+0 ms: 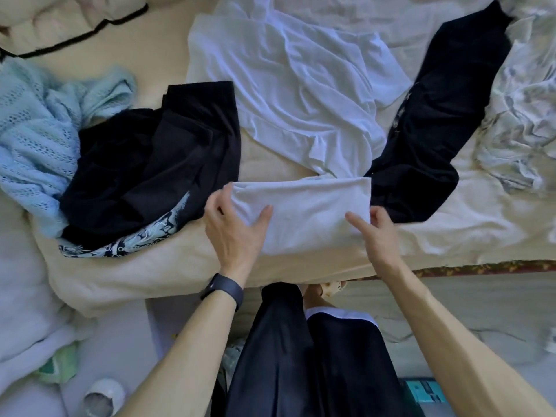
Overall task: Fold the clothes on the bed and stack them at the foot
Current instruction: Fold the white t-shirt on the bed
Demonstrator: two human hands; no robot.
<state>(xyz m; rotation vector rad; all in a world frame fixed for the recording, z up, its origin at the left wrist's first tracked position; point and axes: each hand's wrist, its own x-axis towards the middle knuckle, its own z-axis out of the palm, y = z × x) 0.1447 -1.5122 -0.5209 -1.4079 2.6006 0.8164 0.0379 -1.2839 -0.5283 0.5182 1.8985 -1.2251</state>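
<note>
Squaring the folded garment (304, 212): left hand (237, 224) grips its left edge, right hand (379, 233) pinches its right edge. Recommend aligning corners and smoothing creases before stacking.

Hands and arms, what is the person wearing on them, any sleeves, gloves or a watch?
No sleeves show: the left arm and right arm are bare. The left hand and right hand have no gloves, and no rings show. A dark, watch-like band circles the left wrist.
</note>
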